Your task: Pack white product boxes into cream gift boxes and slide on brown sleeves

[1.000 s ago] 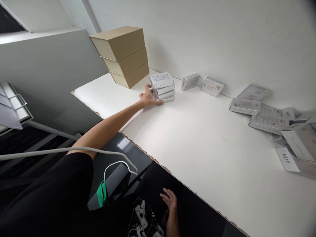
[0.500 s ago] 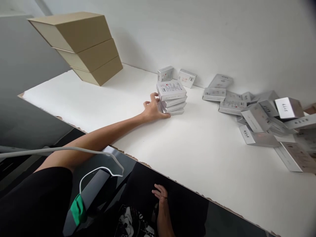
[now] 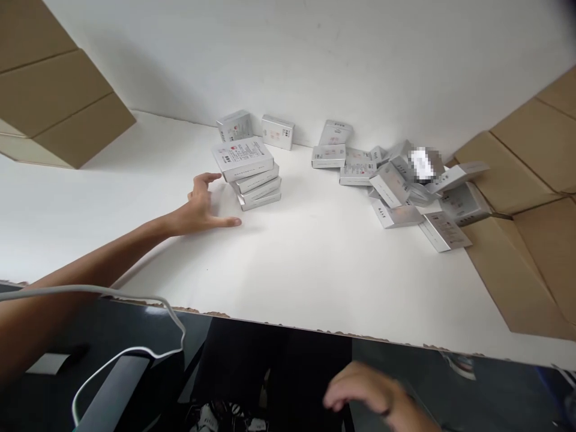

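A leaning stack of several small silver-white boxes stands on the white table, its layers out of line, the printed top box jutting furthest left. Just left of it rests my left hand, thumb stretched out along the table and fingers apart. One fingertip is at the stack's left side; whether it touches cannot be made out. My right hand hangs below the table's front edge, smeared by motion, its fingers partly hidden. Behind the stack, two more boxes, a left one and a right one, lean against the wall.
A jumbled pile of silver boxes lies to the right, partly at an open cardboard carton. Large brown boxes are stacked at the left. A white cable crosses in front of my left arm.
The view has turned right, bringing the cardboard carton in. My left hand has opened away from the stack, which leans more unevenly. My right hand has moved right and nearer the table edge.
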`<state>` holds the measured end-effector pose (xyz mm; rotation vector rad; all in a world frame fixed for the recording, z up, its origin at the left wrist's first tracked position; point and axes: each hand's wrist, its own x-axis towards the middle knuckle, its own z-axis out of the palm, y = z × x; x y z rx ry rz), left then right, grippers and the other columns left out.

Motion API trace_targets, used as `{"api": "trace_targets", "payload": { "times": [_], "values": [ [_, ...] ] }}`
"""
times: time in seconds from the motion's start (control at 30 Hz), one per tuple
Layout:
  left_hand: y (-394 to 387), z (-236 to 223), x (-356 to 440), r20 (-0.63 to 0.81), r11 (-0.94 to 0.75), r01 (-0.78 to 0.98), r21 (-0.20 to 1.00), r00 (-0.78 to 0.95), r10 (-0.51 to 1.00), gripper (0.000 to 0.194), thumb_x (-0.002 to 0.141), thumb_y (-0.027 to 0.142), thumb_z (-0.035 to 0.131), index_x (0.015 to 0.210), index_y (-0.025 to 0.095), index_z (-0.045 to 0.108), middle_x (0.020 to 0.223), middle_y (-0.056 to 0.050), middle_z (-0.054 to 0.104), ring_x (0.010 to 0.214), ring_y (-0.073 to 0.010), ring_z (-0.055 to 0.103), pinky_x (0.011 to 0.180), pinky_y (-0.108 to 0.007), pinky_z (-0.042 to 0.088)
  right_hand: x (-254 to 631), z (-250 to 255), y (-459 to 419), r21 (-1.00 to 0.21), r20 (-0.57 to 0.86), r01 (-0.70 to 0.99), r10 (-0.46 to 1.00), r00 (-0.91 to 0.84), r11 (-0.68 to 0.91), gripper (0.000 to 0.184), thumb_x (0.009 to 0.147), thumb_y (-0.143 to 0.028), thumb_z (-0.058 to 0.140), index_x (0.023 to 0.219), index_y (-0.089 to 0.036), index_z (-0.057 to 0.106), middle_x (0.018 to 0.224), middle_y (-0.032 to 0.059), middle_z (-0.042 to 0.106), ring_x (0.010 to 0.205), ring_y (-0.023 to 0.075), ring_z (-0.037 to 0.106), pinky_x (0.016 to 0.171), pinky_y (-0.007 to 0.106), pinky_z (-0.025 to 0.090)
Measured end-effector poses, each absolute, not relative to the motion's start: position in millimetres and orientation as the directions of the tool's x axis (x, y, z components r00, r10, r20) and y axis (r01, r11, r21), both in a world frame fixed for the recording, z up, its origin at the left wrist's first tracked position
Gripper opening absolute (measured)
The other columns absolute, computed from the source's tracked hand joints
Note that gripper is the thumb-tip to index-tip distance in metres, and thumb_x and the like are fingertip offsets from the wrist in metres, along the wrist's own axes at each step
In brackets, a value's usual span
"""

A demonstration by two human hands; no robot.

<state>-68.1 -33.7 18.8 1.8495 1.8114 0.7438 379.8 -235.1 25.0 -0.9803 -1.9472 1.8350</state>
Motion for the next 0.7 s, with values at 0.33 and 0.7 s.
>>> {"api": "trace_targets", "payload": {
  "times": [0.33, 0.7],
  "values": [
    [-71, 20, -102, 0.049, -0.060, 0.773, 0.631, 0.038, 0.998, 0.111, 0.067, 0.069, 0.081, 0.150, 0.053, 0.010, 0.165, -0.004, 0.014, 0.149, -0.0392, 0.030, 0.117, -0.066, 0.037, 425, 79, 47, -0.276, 0.162, 0.955, 0.985, -0.061, 0.104, 0.113, 0.062, -0.056, 0.084, 0.152, -0.008, 0.036, 0.145, 0.0286, 0.048, 0.142, 0.0482, 0.040, 0.114, 0.065, 0.037],
    [-140, 12, -147, 0.352, -0.196, 0.590, 0.783, -0.161, 0.922, 0.086, 0.059, 0.039, 0.075, 0.121, 0.084, 0.036, 0.148, 0.038, 0.039, 0.153, -0.0315, 0.034, 0.110, -0.066, 0.041, 438, 103, 55, -0.302, -0.042, 0.950, 0.995, -0.094, 0.077, 0.075, 0.068, -0.052, 0.082, 0.126, -0.015, 0.052, 0.151, 0.0239, 0.039, 0.137, 0.0417, 0.047, 0.112, 0.053, 0.043]
  ]
}}
